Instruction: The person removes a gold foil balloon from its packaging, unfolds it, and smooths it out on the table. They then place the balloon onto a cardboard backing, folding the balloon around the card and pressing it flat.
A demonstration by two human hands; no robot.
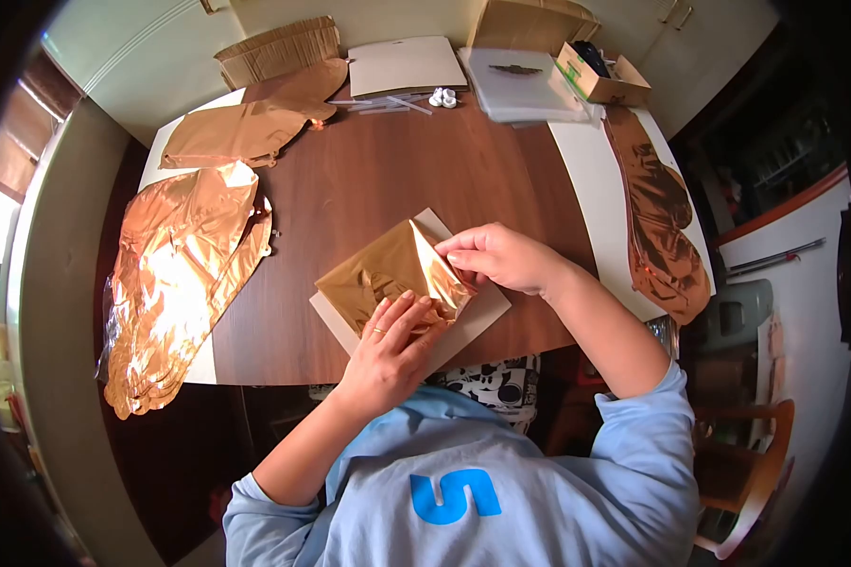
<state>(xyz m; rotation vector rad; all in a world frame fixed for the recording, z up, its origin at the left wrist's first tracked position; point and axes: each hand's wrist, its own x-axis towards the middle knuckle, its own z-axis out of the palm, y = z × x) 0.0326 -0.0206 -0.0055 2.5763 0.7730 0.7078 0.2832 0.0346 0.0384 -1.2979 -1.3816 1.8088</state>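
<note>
A gold foil sheet [373,265], partly folded and crumpled near its lower side, lies on a pale square board [482,321] near the table's front edge. My left hand [394,350] rests on the foil's lower part, its fingers spread flat and a ring on one of them. At the foil's right side, my right hand [494,257] pinches the edge between thumb and fingers, with a bright crease beside the fingertips. Part of the foil's lower right is hidden by my hands.
Shiny gold foil pieces [175,274] cover the table's left side. Copper-coloured foil [660,208] lies along the right edge. At the back are a white board [402,66], white strips [388,104], a clear plastic stack [525,90] and an open box [619,87].
</note>
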